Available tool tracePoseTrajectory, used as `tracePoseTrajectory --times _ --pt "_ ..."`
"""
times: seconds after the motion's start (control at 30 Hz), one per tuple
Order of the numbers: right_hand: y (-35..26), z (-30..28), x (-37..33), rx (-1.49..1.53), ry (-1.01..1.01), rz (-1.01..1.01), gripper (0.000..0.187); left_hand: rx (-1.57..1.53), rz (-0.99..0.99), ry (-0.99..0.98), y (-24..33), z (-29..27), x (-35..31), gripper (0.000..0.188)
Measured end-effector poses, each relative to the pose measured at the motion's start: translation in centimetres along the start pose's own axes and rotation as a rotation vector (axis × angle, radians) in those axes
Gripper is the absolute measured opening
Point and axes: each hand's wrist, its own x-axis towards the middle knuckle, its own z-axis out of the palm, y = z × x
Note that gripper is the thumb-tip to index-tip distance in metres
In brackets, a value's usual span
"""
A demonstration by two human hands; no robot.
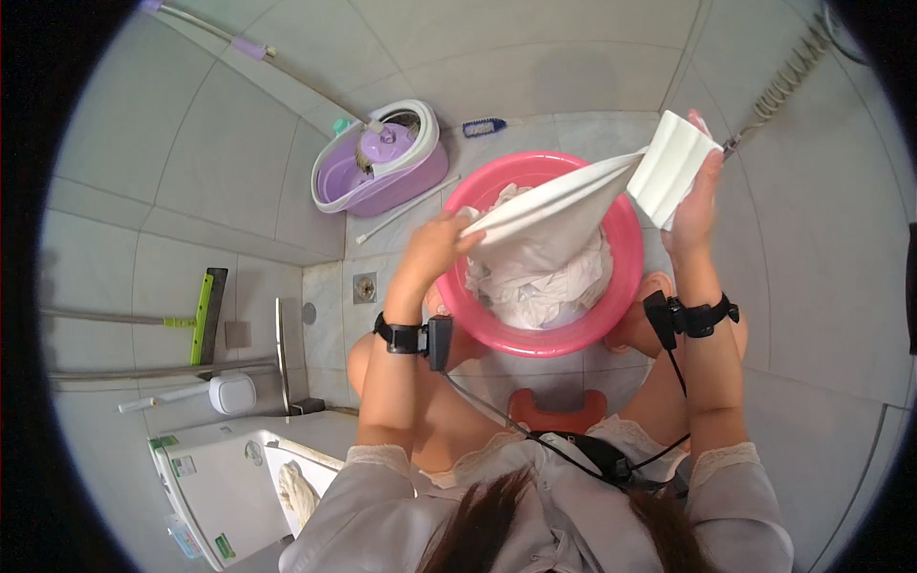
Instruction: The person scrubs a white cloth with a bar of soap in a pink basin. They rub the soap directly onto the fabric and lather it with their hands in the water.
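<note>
A white cloth garment [564,215] is stretched up out of the pink basin [626,277]. My left hand [441,246] is closed on its left edge, above the basin's left rim. At the upper right, my right hand [697,205] is closed round a white rectangular piece with lengthwise ridges [671,170], raised beyond the basin's right rim. The cloth's far end meets this piece; whether the two are joined I cannot tell. More crumpled white laundry [535,301] fills the basin, partly hidden under the stretched cloth.
Behind the basin to the left stands a purple mop bucket [420,181], with a blue brush [484,127] nearby. A thin white stick [409,208] lies near a floor drain [365,287]. An orange stool [557,413] is between my legs. A green squeegee [202,320] leans left.
</note>
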Motion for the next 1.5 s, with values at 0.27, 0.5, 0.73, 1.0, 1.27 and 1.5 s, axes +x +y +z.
tracePoseTrajectory --times 0.27,0.5,0.73,1.0,1.27,1.5 --pt "1.2 1.2 -0.6 -0.09 -0.092 -0.068 0.062 0.35 0.392 0.316 -2.6 3.6 1.4 0.024" --pt "-1.1 0.0 1.4 -0.02 0.123 -0.078 0.062 -0.502 0.06 -0.032 1.1 0.4 -0.3 0.02" --pt "0.8 0.3 0.9 -0.128 -0.016 -0.078 0.063 -0.378 -0.056 -0.285 -0.8 1.4 0.2 0.027" --pt "5.4 6.0 -8.6 -0.594 -0.926 -0.631 0.06 -2.117 -0.08 -0.326 3.9 4.5 1.1 0.056" --pt "8.1 5.8 -7.2 -0.858 -0.488 -0.43 0.058 -2.085 0.085 -0.168 7.3 6.0 -0.4 0.05" --pt "9.0 6.2 -6.9 -1.051 -0.449 -0.678 0.063 -2.062 0.038 -0.049 9.3 3.7 -1.0 0.041"
